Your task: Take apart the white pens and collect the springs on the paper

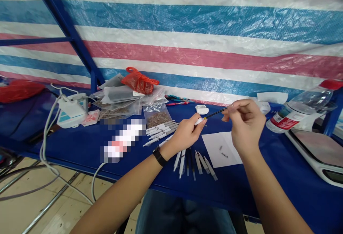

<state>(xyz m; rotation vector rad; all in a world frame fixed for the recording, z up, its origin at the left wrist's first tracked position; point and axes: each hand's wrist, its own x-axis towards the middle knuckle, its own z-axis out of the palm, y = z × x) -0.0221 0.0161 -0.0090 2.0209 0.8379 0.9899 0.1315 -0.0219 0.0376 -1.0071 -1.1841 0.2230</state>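
Black pen refill [213,114] hung just above the white paper sheet [219,150], pinched narrowly in the right hand [245,128], its end at the white pen barrel [198,121] gripped in the left hand [183,133] — a loose pinch could have dropped it among the pens [182,164].

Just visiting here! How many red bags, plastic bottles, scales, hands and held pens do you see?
Red bags: 2
Plastic bottle: 1
Weighing scale: 1
Hands, left and right: 2
Held pen: 1
Total: 7
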